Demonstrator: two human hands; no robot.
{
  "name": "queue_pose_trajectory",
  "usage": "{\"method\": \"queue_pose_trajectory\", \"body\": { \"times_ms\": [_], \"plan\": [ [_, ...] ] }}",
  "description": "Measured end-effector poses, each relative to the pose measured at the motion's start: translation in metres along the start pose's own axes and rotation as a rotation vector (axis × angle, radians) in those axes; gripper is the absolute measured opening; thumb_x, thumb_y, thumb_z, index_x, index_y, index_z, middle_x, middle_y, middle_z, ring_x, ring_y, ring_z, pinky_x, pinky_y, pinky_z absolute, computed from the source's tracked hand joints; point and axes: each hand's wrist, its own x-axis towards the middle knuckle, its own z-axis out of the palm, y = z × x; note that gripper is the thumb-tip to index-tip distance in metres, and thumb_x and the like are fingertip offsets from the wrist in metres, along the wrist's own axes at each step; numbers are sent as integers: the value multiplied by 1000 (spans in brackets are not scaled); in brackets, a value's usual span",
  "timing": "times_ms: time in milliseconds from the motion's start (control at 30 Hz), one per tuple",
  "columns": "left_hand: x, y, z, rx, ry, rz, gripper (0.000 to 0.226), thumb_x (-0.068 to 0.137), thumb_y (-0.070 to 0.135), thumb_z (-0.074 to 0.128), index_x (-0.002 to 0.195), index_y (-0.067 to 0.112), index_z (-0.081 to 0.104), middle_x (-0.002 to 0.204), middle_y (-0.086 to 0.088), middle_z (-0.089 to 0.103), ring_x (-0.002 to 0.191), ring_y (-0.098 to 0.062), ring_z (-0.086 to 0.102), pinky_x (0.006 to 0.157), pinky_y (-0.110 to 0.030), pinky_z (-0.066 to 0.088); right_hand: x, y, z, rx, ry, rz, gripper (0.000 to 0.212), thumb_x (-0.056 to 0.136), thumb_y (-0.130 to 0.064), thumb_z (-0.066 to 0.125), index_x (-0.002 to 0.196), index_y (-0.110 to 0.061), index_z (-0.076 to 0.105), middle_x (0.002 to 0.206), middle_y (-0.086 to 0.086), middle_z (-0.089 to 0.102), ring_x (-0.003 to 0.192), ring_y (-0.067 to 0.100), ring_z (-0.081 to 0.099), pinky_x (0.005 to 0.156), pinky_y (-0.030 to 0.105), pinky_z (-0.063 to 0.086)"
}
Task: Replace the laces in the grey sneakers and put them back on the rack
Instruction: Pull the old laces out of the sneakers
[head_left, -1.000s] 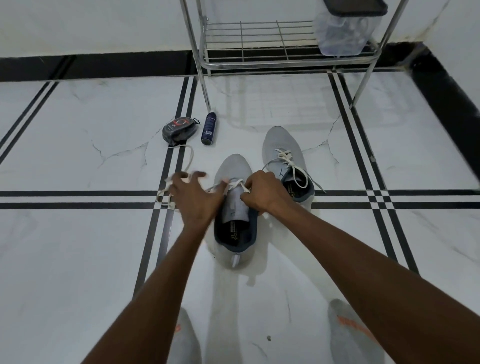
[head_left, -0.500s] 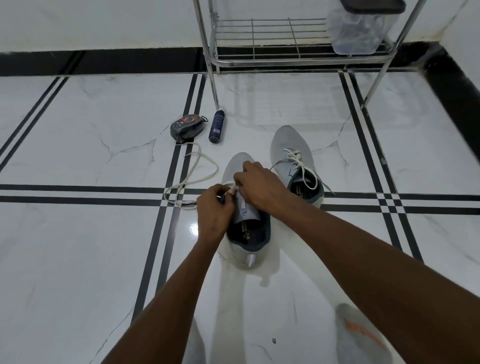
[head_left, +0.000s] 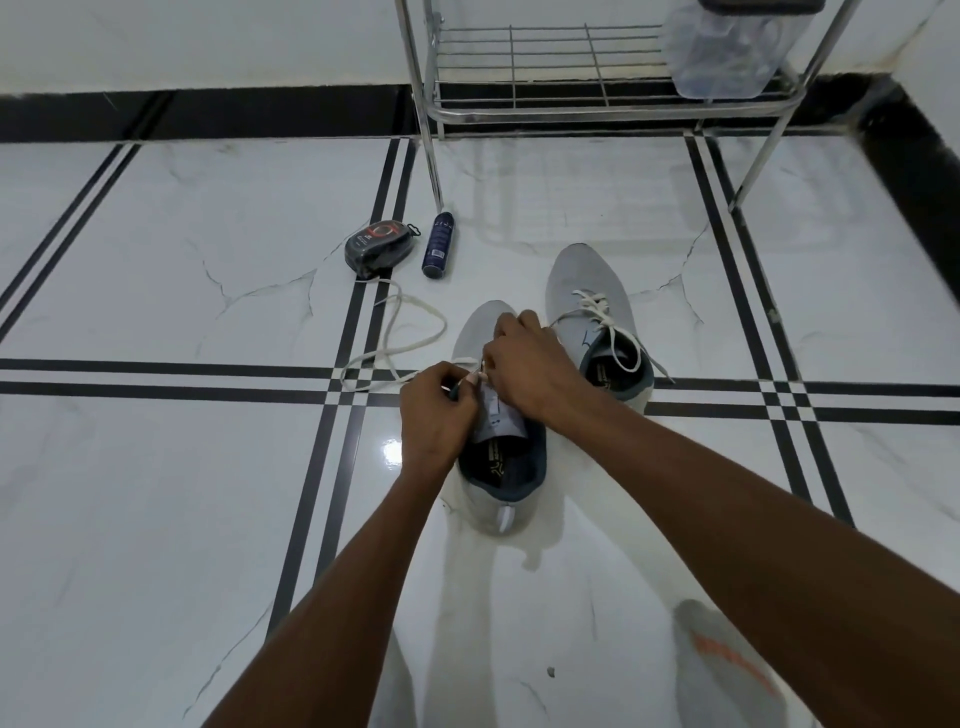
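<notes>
Two grey sneakers stand on the white floor. On the nearer sneaker, my left hand pinches the white lace at the left eyelets. The rest of that lace trails in a loop on the floor to the left. My right hand lies over the tongue with its fingers curled at the same spot on the lace. The farther sneaker sits to the right with its white lace threaded and hanging loose.
A metal shoe rack stands against the wall ahead, with a clear plastic container on its shelf. A dark round case and a blue spray can lie on the floor by the rack's left leg.
My left hand has come in from the loose lace to the sneaker's eyelets. Both hands now meet over the tongue, and the lace lies slack in a loop on the floor.
</notes>
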Motion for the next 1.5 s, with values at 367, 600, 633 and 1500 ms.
{"method": "queue_pose_trajectory", "body": {
  "times_ms": [367, 600, 633, 1500],
  "plan": [
    [-4, 5, -2, -10, 22, -2, 11, 89, 16, 66, 80, 14, 73, 74, 9, 69, 73, -1, 62, 63, -4, 39, -2, 8, -12, 199, -71, 213, 38, 90, -34, 68, 125, -20, 58, 146, 10, 39, 138, 33, 30, 107, 49, 35],
    [-6, -2, -4, 11, 20, -9, 11, 90, 19, 65, 83, 13, 71, 78, 4, 69, 74, -8, 62, 63, -5, 40, -2, 26, -16, 370, 269, 417, 27, 92, -10, 56, 117, -16, 65, 138, 4, 44, 123, 26, 50, 91, 22, 44],
    [-6, -1, -4, 10, 23, -6, 11, 90, 18, 65, 84, 12, 71, 78, 3, 69, 74, -8, 62, 63, -5, 40, 1, 42, -29, 466, 425, 630, 26, 94, -7, 52, 116, -15, 63, 142, 5, 40, 122, 27, 49, 91, 25, 45],
    [-1, 5, -7, 107, -61, 31, 22, 95, 12, 55, 97, -1, 72, 92, -13, 73, 83, -23, 65, 77, -37, 52, -14, -4, 3, 418, -106, 228, 45, 85, -19, 70, 129, -18, 60, 127, 13, 50, 119, 32, 51, 96, 40, 47]
  ]
}}
